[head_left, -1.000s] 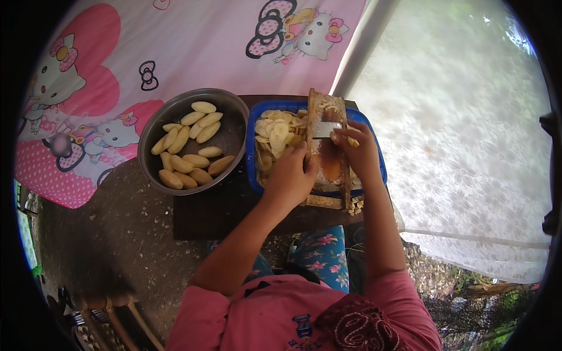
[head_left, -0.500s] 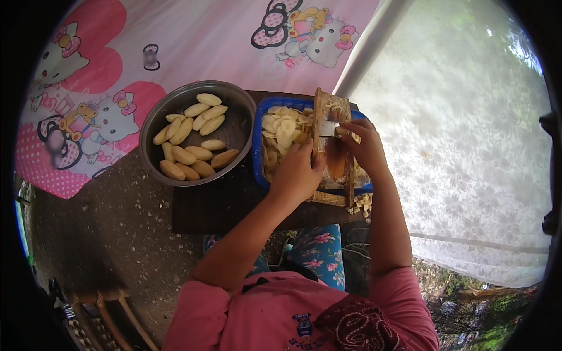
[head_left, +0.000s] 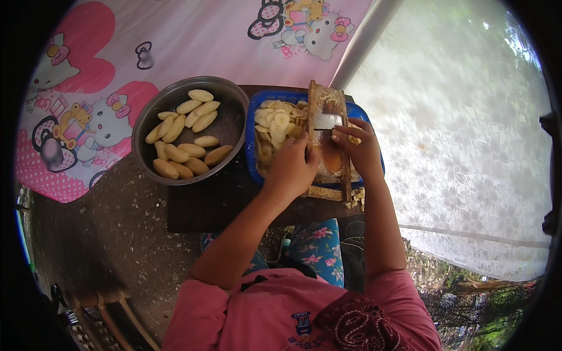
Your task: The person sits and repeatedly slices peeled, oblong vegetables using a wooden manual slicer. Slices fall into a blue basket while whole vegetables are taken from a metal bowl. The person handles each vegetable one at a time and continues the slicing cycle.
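Observation:
A wooden mandoline slicer (head_left: 326, 167) with a metal blade plate (head_left: 328, 121) lies across a blue plastic basin (head_left: 250, 149). My left hand (head_left: 293, 167) is closed around the slicer's left edge. On the slicer's right side, just below the blade, my right hand (head_left: 363, 149) has its fingers pinched together over the board. A small pale bit of what looks like peeled banana shows at those fingertips, mostly hidden. Thin round banana slices (head_left: 275, 126) fill the basin to the left of the slicer.
Left of the basin, a round metal bowl (head_left: 237, 105) holds several peeled bananas (head_left: 175, 153). Both containers stand on a dark low table (head_left: 202, 207). Scraps (head_left: 355, 198) lie by the slicer's near end. A pink printed sheet (head_left: 205, 41) and a white lace curtain (head_left: 462, 175) hang around.
My right hand has slid a little toward me along the slicer, from the blade to just below it. My left hand keeps its hold. The whole view has shifted slightly.

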